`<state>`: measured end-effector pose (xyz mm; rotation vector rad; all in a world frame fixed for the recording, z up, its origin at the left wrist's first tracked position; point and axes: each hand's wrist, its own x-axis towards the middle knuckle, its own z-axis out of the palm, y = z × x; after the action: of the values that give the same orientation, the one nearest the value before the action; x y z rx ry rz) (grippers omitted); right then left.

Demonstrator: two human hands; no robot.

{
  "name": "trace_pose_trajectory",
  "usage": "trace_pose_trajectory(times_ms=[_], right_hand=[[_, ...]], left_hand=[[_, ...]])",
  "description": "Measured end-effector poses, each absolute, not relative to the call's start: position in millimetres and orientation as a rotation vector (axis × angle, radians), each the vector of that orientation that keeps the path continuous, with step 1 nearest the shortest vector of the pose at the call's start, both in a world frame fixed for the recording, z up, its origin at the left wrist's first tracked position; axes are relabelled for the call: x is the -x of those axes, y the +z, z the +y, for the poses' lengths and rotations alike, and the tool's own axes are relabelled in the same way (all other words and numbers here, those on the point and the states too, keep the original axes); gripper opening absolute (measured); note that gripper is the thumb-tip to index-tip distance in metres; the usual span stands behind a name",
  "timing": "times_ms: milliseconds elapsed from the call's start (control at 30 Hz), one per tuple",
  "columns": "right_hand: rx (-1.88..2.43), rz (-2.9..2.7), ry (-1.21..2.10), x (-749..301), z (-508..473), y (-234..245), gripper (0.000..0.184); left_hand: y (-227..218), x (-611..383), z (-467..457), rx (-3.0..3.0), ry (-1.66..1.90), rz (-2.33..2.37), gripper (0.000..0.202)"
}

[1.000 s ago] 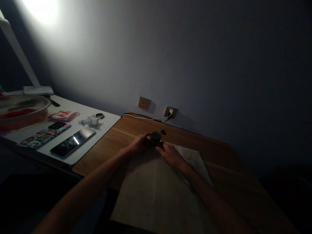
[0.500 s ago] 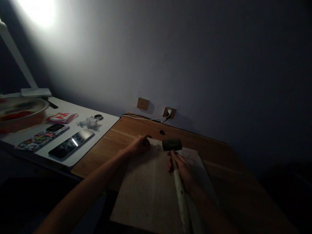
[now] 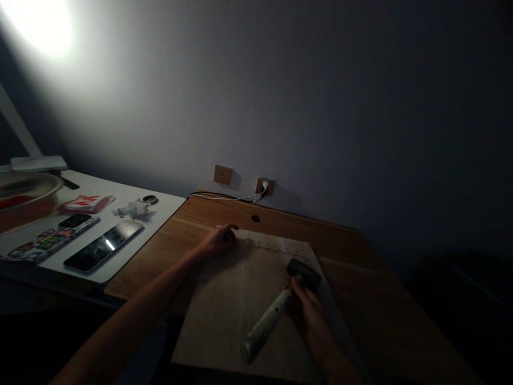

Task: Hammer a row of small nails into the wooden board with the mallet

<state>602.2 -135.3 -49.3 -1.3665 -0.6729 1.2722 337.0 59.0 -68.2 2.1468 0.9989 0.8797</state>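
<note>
A pale board lies on the brown wooden desk, with a row of small pins or nails along its far edge. My left hand rests at the board's far left corner, fingers curled near the first pin; whether it pinches anything is hidden in the dark. My right hand grips a mallet just below its dark head. The mallet's pale handle slants down to the left over the board.
A white table stands to the left with a dark phone, a colourful phone case, a red-and-white packet and a bowl. Wall sockets with a white cable sit behind the desk. The room is dim.
My right hand has pulled the mallet back from the board's far edge toward me and to the right, and the handle has swung left. The left hand stays at the corner.
</note>
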Motion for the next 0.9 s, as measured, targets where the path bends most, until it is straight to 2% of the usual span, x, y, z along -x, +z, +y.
trace_pose_trajectory(times_ms=[133,633,800,900], right_hand=[[1.31,-0.497,1.356,-596,-138,-41,0.06],[1.298,-0.681,1.51,-602,-137,-30,0.046],[1.474,-0.919,1.322,-617,-156,-34,0.049],[1.634,-1.313,0.934,-638,-166,-40,0.042]], left_hand=[[-70,-337,59,-2.153,0.883,1.002,0.046],[-59,-335,50,-2.193,0.881,1.055,0.038],[-59,-321,26,-2.407,0.912,1.178,0.032],[-63,-302,-9,-2.525,0.85,1.216,0.031]])
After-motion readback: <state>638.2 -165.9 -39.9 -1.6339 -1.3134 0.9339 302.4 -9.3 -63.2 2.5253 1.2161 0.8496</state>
